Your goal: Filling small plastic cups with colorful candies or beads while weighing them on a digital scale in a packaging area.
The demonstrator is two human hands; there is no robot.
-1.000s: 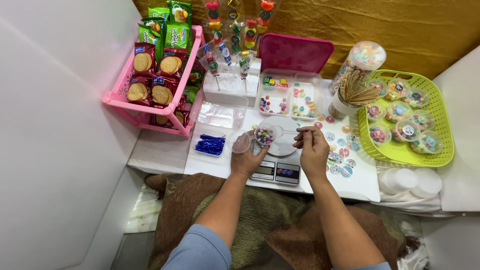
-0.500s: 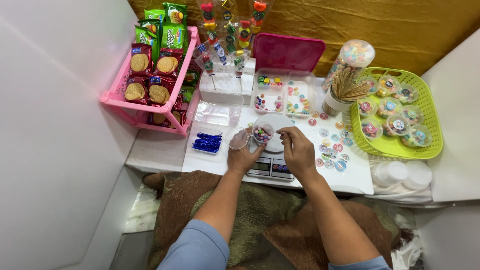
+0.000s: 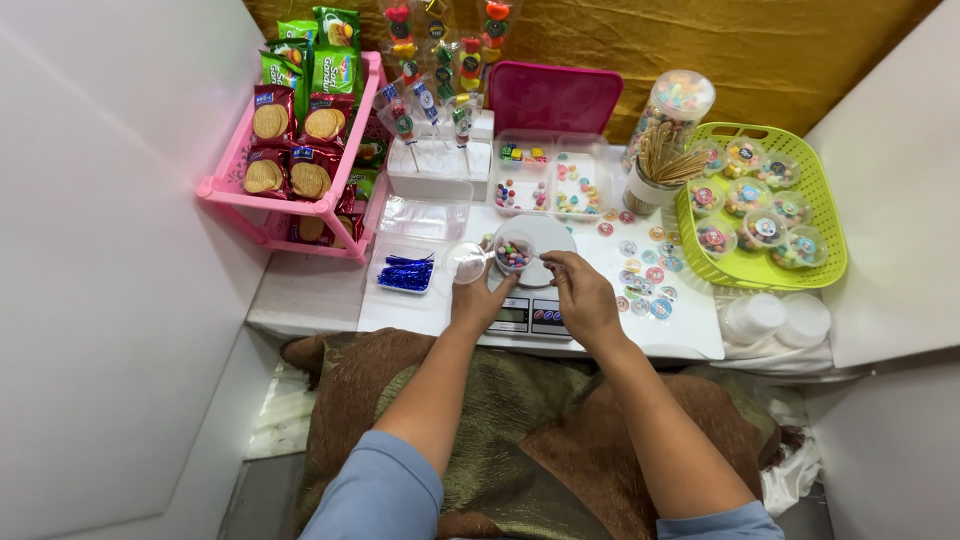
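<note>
Hands filling candy cup over scale.
Left hand (image 3: 483, 297) is gripping clear candy cup (image 3: 513, 253) above the scale (image 3: 530, 316); right hand (image 3: 583, 292) is pinching something small, unclear; red biscuit packs (image 3: 290, 150) sitting at 10 o'clock.

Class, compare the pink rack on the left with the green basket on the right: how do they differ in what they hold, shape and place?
The pink rack holds biscuit packets; the green basket holds small round clear tubs of sweets. The pink rack is tiered and stands tall; the green basket is low, flat and oval. The rack sits left of the scale, the basket right. Both are slotted plastic.
</note>
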